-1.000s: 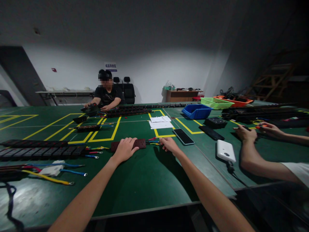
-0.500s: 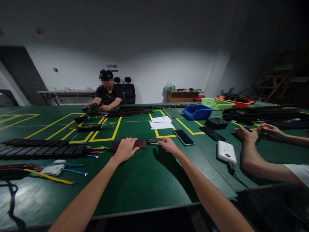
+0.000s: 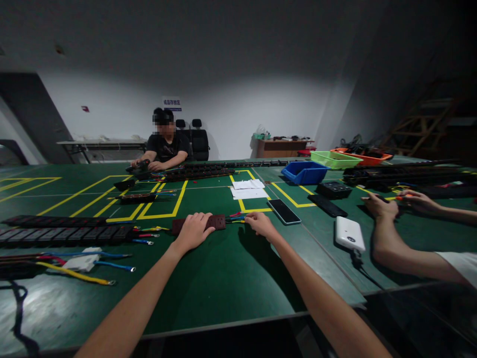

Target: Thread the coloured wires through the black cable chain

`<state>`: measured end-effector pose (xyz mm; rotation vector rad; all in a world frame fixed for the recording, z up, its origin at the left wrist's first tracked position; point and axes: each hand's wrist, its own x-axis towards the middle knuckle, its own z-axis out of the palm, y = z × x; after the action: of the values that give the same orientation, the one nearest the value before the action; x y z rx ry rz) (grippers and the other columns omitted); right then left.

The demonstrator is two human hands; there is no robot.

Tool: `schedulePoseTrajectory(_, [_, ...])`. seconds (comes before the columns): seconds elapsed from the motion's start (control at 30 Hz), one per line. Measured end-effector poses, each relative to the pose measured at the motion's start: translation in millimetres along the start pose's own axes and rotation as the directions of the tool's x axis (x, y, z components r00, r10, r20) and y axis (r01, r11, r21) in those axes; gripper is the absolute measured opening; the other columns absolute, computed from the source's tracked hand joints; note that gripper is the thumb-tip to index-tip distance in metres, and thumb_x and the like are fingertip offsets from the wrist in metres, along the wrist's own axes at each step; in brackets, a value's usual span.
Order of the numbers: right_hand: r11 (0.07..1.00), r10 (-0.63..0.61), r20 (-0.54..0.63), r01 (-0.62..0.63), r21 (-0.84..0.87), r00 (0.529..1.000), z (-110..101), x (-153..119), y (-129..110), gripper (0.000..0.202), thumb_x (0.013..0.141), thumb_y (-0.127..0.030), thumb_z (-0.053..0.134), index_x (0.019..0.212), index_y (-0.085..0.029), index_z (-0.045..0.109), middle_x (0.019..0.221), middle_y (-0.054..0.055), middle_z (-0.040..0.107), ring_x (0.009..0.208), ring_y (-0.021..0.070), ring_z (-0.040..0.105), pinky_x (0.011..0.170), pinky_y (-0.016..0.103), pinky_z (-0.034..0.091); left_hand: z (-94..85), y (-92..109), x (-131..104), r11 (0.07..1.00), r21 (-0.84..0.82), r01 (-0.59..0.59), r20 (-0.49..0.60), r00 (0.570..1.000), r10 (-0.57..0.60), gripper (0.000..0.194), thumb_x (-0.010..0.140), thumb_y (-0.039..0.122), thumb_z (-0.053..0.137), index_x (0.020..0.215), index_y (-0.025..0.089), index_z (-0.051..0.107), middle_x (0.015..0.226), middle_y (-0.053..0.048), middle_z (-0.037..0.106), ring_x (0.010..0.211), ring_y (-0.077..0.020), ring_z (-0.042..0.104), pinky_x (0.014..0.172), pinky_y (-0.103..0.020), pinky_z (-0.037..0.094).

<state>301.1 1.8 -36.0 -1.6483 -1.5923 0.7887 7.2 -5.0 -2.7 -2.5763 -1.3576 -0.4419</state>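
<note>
My left hand point(image 3: 194, 230) lies over a dark red socket strip point(image 3: 219, 222), its fingers across the top and the thumb along the near side. Red, blue and yellow-green wires point(image 3: 234, 218) come out of the strip's right end. At their far ends my right hand point(image 3: 260, 223) is closed in a pinch; the wire tips are hidden by the fingers. More wires with ring terminals point(image 3: 151, 229) lie just left of the strip, by the end of a long black socket strip point(image 3: 74, 233).
A phone point(image 3: 284, 212), a white device with a cable point(image 3: 349, 234) and a blue bin point(image 3: 304, 173) lie to the right. Papers point(image 3: 249, 190) are beyond my hands. A co-worker's hands point(image 3: 383, 206) work at the right; another person point(image 3: 167, 141) sits across the green table point(image 3: 208, 293).
My right hand has shifted very slightly right along the wires. My left hand stays on the strip. The hand of the person across the table has moved a little left.
</note>
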Motion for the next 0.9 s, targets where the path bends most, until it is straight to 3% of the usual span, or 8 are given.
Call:
schedulePoseTrajectory(0.17, [0.999, 0.046, 0.007, -0.046, 0.024, 0.999, 1, 2, 1, 0.03, 0.09, -0.033, 0.058, 0.107, -0.014, 0.073, 0.077, 0.004, 0.069, 0.054, 0.0096, 0.061, 0.039, 0.014, 0.039, 1.1, 0, 0, 1.0, 0.014, -0.004, -0.007, 1.0, 0.004, 0.051, 0.099, 0.051, 0.048, 0.137, 0.017, 0.052, 0.122, -0.014, 0.065, 0.109, -0.0282, 0.059, 0.092, -0.04, 0.042])
schedulePoseTrajectory(0.4, [0.957, 0.093, 0.011, -0.092, 0.273, 0.996, -3, -4, -12, 0.03, 0.089, -0.025, 0.06, 0.114, -0.01, 0.068, 0.099, 0.009, 0.073, 0.052, 0.007, 0.062, 0.038, 0.014, 0.04, 2.4, -1, -1, 1.0, 0.024, -0.003, -0.013, 1.0, 0.004, 0.05, 0.099, 0.05, 0.048, 0.137, 0.018, 0.052, 0.122, -0.014, 0.065, 0.109, -0.0279, 0.059, 0.093, -0.04, 0.041])
schedulePoseTrajectory(0.57, [0.918, 0.112, -0.019, -0.096, 0.385, 0.994, -7, -6, -18, 0.032, 0.086, -0.021, 0.06, 0.115, -0.01, 0.068, 0.098, 0.009, 0.073, 0.049, 0.0074, 0.061, 0.039, 0.016, 0.042, 0.5, 0, 0, 1.0, 0.016, -0.007, -0.009, 1.0, 0.008, 0.05, 0.099, 0.05, 0.048, 0.136, 0.018, 0.053, 0.122, -0.013, 0.065, 0.11, -0.0276, 0.059, 0.094, -0.039, 0.042])
schedulePoseTrajectory(0.7, [0.954, 0.077, -0.035, -0.064, 0.294, 0.996, -5, -4, -13, 0.031, 0.086, -0.022, 0.059, 0.113, -0.011, 0.069, 0.096, 0.008, 0.074, 0.049, 0.008, 0.062, 0.039, 0.017, 0.04, -0.7, 1, 0, 1.0, 0.017, 0.0, -0.002, 1.0, 0.0, 0.05, 0.098, 0.05, 0.049, 0.137, 0.018, 0.052, 0.122, -0.013, 0.066, 0.111, -0.0275, 0.06, 0.094, -0.039, 0.042])
schedulePoseTrajectory(0.9, [0.999, -0.019, 0.027, 0.02, -0.032, 0.999, -1, -1, 0, 0.03, 0.089, -0.027, 0.055, 0.111, -0.015, 0.071, 0.084, 0.003, 0.073, 0.057, 0.0109, 0.065, 0.048, 0.018, 0.041, 0.5, 0, 0, 1.0, 0.009, -0.004, -0.009, 1.0, 0.004, 0.05, 0.098, 0.05, 0.049, 0.137, 0.018, 0.052, 0.124, -0.013, 0.065, 0.111, -0.0268, 0.059, 0.095, -0.039, 0.042])
